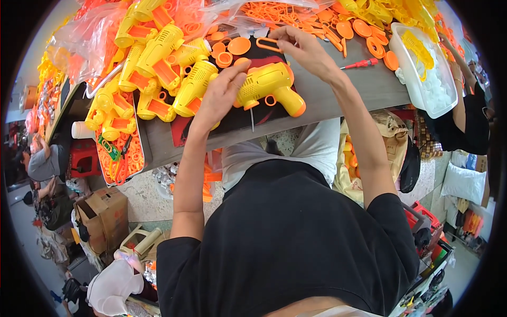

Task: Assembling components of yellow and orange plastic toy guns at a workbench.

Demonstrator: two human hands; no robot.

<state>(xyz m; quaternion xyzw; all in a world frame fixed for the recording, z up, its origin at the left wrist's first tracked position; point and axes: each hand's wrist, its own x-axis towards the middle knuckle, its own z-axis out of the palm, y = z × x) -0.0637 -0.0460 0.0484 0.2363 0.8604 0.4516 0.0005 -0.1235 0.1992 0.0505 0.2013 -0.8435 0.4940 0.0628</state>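
A yellow toy gun (269,84) with an orange muzzle tip lies on a dark mat (232,119) on the grey table (364,87). My left hand (219,95) presses on its rear end and grips it. My right hand (301,47) is raised just behind it and pinches a small orange rectangular loop part (268,44) between finger and thumb. A thin metal pin (252,120) lies on the mat in front of the gun.
A heap of yellow and orange toy guns (158,63) fills the left. Orange rings and discs (343,29) cover the back. A red screwdriver (360,64) lies to the right, beside a white tub (428,79). A tray of orange rings (121,153) sits at front left. People work on both sides.
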